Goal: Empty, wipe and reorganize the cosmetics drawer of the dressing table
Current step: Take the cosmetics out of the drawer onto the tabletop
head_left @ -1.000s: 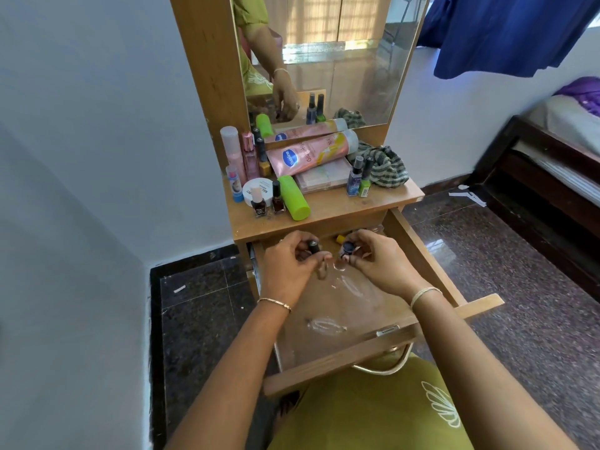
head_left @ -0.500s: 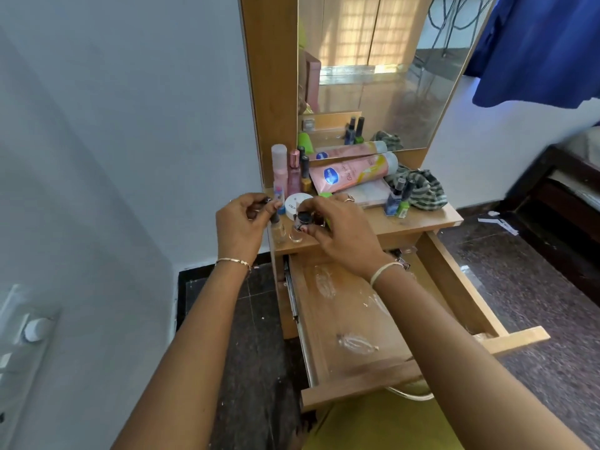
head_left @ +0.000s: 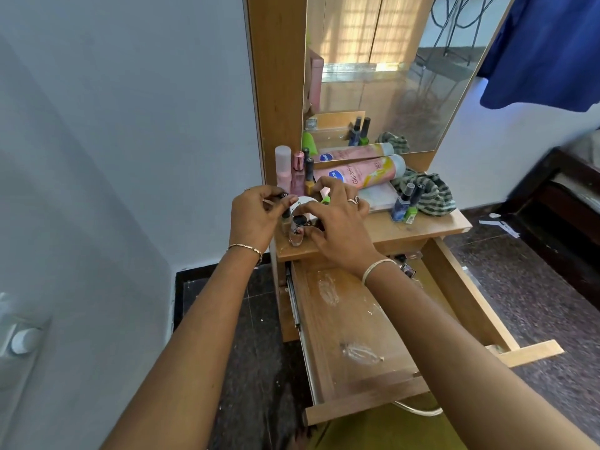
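Observation:
The drawer [head_left: 357, 323] of the dressing table is pulled out; its wooden floor is bare apart from white smears, and a few small items [head_left: 406, 269] lie at its back. Both hands are over the tabletop's [head_left: 422, 227] front left corner. My left hand [head_left: 256, 219] pinches the dark cap of a small beige bottle [head_left: 285, 224]. My right hand [head_left: 337, 225] holds a small clear bottle with a dark cap [head_left: 297, 230], whose base stands on the tabletop.
On the tabletop are two tall pink bottles [head_left: 283, 167], a white round jar [head_left: 306, 203], a pink lotion bottle lying down [head_left: 363, 173], blue and green nail polishes [head_left: 402, 204] and a striped cloth [head_left: 428, 193]. A mirror [head_left: 389, 76] rises behind. A wall is at left, a bed frame [head_left: 571, 203] at right.
Both hands lifted small bottles out of the drawer and carried them up to the tabletop's front left corner, where they now hold them. The view swung left.

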### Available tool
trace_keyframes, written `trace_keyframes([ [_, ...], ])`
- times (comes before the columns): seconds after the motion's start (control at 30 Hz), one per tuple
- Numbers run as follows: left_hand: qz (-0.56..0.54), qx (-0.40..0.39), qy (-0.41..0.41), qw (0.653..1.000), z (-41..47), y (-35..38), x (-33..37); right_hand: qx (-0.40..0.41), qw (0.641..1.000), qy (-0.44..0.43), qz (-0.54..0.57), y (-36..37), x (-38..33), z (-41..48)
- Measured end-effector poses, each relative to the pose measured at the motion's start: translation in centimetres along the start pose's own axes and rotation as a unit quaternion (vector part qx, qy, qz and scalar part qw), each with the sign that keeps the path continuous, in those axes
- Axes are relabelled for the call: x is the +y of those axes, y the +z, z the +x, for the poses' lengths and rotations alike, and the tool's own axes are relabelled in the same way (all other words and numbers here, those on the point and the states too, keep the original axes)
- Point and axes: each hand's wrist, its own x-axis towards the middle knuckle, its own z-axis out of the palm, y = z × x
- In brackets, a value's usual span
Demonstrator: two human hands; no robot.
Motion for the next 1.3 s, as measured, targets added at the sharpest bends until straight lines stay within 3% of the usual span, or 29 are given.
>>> trace_keyframes([
  [0.27, 0.003, 0.002, -0.005, 1.0, -0.6, -0.4, 0.2, 0.009, 1.0, -0.005, -0.009, 0.0, 0.2, -0.6],
  [0.4, -0.002, 0.05, 0.01, 0.999, -1.2, -0.8, 1.1, 0.031, 0.999, 0.0, 0.005, -0.8, 0.8, -1.7],
  [0.6, -0.034, 0.088, 0.106, 0.99, -4.4, 0.5, 3.7, 0.097, 0.991, 0.078, 0.045, -2.0, 5.4, -6.3],
  [0.7, -0.058, 0.039, 0.146, 0.987, -6.9, 2.7, 4.4, 0.13, 0.972, 0.185, 0.062, -2.4, 9.1, -9.1],
  [0.87, -0.052, -0.102, 0.101, 0.988, -10.5, 8.2, 3.0, 0.069, 0.948, 0.311, 0.028, -2.3, 13.9, -13.0],
  [1.07, 0.124, -0.304, 0.1, 0.939, -10.7, 14.6, 0.5, -0.125, 0.942, 0.31, -0.027, -0.8, 15.9, -13.8],
  [1.2, 0.225, -0.359, 0.164, 0.891, -8.9, 17.8, 0.7, -0.138, 0.947, 0.289, -0.034, 0.4, 16.2, -13.5],
  [1.3, 0.29, -0.357, 0.184, 0.869, -8.0, 19.3, 1.0, -0.143, 0.949, 0.276, -0.05, 1.4, 16.5, -13.6],
])
